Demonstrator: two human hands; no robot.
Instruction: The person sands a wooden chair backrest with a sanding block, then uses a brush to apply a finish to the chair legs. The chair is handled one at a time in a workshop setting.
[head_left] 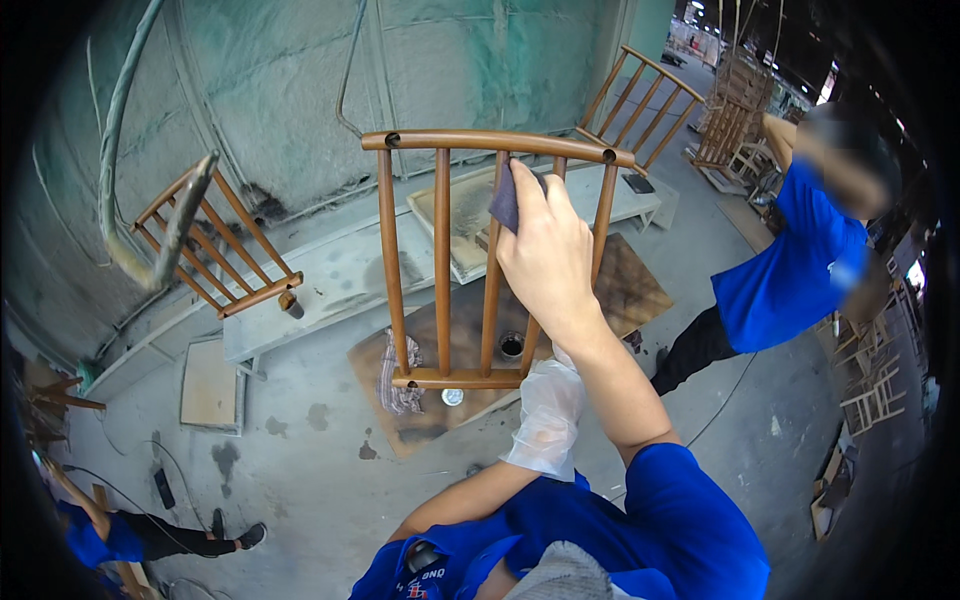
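A brown wooden chair back (443,250) with a curved top rail, several spindles and a lower rail is held up before me. My right hand (545,245) is closed on a dark purple-grey pad (506,203), a cloth or abrasive sheet, pressed against a middle spindle just below the top rail. My left hand (550,405), in a clear plastic glove, is at the right end of the lower rail and supports the chair back there. Its fingers are mostly hidden behind the rail and my right forearm.
A grey bench (330,285) runs along the stained wall. Another chair back (215,240) leans at left; a third (645,105) stands at back right. A brown board (640,290) on the floor bears a dark pot (511,345) and striped cloth (400,385). A co-worker (790,260) stands at right.
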